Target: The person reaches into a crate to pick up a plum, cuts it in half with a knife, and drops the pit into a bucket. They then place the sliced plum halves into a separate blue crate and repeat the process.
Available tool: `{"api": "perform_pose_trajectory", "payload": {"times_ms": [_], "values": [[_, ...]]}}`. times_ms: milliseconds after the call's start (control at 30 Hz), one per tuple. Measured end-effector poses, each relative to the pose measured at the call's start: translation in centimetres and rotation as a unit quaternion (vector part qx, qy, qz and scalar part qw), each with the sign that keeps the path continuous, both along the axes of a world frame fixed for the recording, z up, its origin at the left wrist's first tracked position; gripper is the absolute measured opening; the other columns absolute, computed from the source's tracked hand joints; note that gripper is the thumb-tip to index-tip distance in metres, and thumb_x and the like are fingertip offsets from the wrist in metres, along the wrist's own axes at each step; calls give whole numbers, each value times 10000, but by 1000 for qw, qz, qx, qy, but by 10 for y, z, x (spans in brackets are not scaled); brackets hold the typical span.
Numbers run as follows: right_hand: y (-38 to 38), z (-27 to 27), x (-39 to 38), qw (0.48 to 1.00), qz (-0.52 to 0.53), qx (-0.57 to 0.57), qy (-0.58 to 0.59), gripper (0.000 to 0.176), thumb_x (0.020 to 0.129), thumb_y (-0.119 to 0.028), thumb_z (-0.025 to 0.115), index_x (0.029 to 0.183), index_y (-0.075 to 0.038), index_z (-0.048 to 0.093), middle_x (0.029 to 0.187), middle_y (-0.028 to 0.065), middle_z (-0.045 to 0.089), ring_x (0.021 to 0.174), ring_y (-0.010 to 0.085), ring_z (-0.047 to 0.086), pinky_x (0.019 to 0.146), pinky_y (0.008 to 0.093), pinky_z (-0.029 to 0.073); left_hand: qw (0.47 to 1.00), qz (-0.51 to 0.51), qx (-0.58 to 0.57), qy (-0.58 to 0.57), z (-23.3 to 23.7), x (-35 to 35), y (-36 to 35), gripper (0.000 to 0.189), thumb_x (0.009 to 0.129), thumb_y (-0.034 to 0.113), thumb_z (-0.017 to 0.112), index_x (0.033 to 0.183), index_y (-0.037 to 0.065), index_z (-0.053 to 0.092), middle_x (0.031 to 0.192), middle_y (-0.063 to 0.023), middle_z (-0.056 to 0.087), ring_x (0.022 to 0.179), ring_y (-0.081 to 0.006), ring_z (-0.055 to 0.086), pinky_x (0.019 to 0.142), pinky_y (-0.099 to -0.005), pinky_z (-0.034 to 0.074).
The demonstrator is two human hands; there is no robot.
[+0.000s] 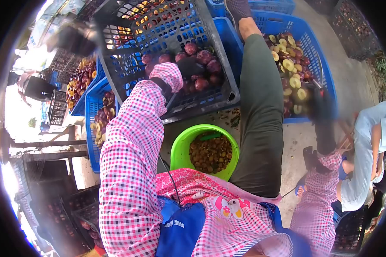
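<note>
My left hand (190,67), in a dark glove, reaches into a tilted black crate (167,112) among whole dark red plums (201,84). Its fingers blend into the dark fruit, so their pose is unclear. On the right, my right hand (323,105), also dark-gloved and blurred by motion, is over the edge of a blue basket (328,73) of cut plums (289,65). A small tool (317,84) with a metal tip and a bit of red sticks out of its closed fingers.
Between my legs stands a green bucket (179,150) holding brown pits (210,155). More cut plums fill blue baskets (90,141) at left. A seated person (359,160) is at right, another person (37,88) at far left. A black crate (351,28) stands upper right.
</note>
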State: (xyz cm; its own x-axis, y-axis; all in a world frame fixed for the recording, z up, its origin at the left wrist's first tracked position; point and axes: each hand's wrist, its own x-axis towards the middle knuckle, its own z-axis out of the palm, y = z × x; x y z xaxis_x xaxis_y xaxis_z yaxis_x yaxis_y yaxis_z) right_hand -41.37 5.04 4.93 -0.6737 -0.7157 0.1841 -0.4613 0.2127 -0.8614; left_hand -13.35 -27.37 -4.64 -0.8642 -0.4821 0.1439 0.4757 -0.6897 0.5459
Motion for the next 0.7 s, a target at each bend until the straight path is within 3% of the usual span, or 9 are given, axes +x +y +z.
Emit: {"api": "perform_pose_trajectory", "payload": {"times_ms": [67,167,200,300,433,500,533,600,700], "values": [[-6,14,20,985,73,-116,-105,321,1027,-268,471,1193,-25,600,799,-34,597,551,-6,380,483,176,289,991,-27,-14,-131,36,6,12,358,921,321,562,1198,97,583,1134,-113,617,981,-228,630,772,-380,512],[-8,23,38,979,183,-55,-69,321,1036,-258,444,1221,-32,577,808,-29,574,555,-5,386,484,184,296,944,-54,-36,-324,109,28,37,453,927,298,563,1296,46,487,1215,-130,584,997,-231,632,797,-371,524],[-4,36,61,967,146,-26,-207,283,1033,-240,458,1186,-32,575,811,-26,551,563,16,405,495,209,325,920,-59,-43,-384,126,37,49,489,929,290,563,1328,30,455,1242,-136,574,1002,-232,633,805,-368,528],[-10,43,122,967,193,-75,-146,227,1020,-211,489,1145,-36,561,769,-40,533,577,48,435,511,245,356,945,-26,-121,-302,153,69,111,570,887,243,605,1371,13,412,1273,-134,556,1089,-229,590,911,-369,479],[0,45,189,946,237,-48,-217,183,1000,-187,524,1091,-29,541,711,4,541,575,117,487,524,300,385,949,18,-258,-183,138,103,190,686,838,195,650,1420,-17,354,1349,-115,511,1250,-210,495,1072,-357,376],[10,31,212,958,266,-97,-36,184,990,-190,532,1079,-28,531,673,75,547,578,183,527,540,353,406,982,61,-104,-146,109,113,223,563,926,249,589,1388,-13,402,1345,-117,508,1231,-222,509,1068,-367,388],[13,19,220,954,280,-94,-49,185,987,-186,528,1071,-21,529,694,148,553,581,262,548,549,379,412,982,65,-101,-144,100,116,237,563,926,249,589,1388,-13,402,1345,-117,508,1231,-222,509,1068,-367,388],[26,8,233,950,298,-53,-70,189,989,-187,520,1073,-18,534,695,153,556,582,283,550,546,380,410,980,136,110,-99,87,118,256,455,1013,332,467,1323,-1,476,1284,-124,552,1181,-228,543,1049,-375,412],[36,-3,242,937,326,-12,-128,201,993,-191,508,1078,-13,545,696,165,558,585,321,553,540,384,406,979,168,69,-88,73,124,262,492,1038,412,364,1271,9,522,1207,-113,599,1125,-223,573,1020,-376,435]]}}
